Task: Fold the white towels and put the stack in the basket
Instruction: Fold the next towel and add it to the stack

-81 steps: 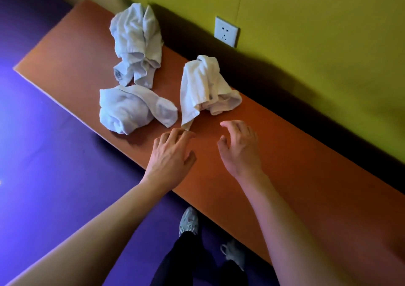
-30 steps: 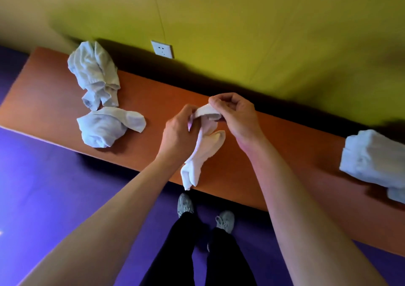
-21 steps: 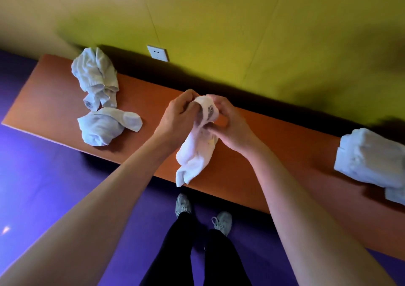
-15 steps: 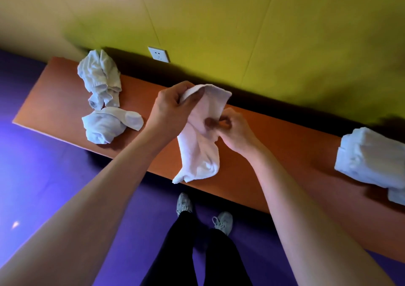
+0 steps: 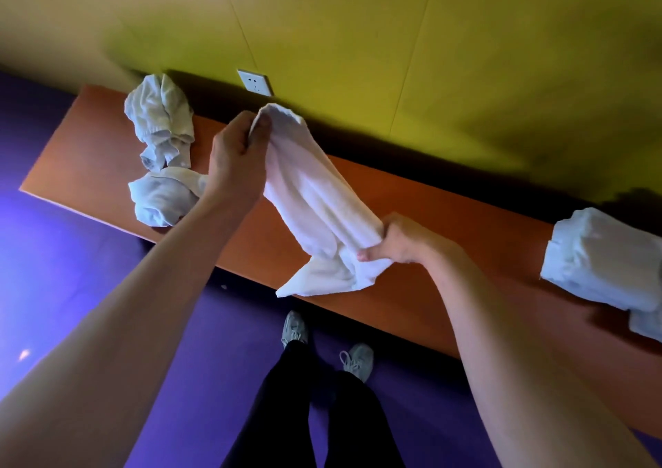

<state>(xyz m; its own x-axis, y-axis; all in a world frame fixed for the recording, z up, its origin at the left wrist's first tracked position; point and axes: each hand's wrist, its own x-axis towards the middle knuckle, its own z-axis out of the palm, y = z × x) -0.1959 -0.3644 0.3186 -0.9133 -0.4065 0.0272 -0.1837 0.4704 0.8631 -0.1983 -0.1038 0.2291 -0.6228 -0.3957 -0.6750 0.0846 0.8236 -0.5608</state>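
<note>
At lower centre of the frame, a towel [image 5: 315, 199] hangs stretched above the desk [image 5: 412, 306], its low end bunched in the right hand [image 5: 397, 240], whose fingers clamp round the cloth. The left hand [image 5: 233, 161] pinches the upper edge, fingers curled on it. The cloth looks light, soft and limp, best taken by its corners. Farther up left, two crumpled towels [image 5: 159, 120] lie touching on the desk; at right, folded towels [image 5: 605, 259].

Bare forearms with no sleeves, left hand [image 5: 234, 161] and right hand [image 5: 401, 240] without rings or watch, black trousers [image 5: 304, 414] below the hands, grey lace-up trainers [image 5: 358, 360]
</note>
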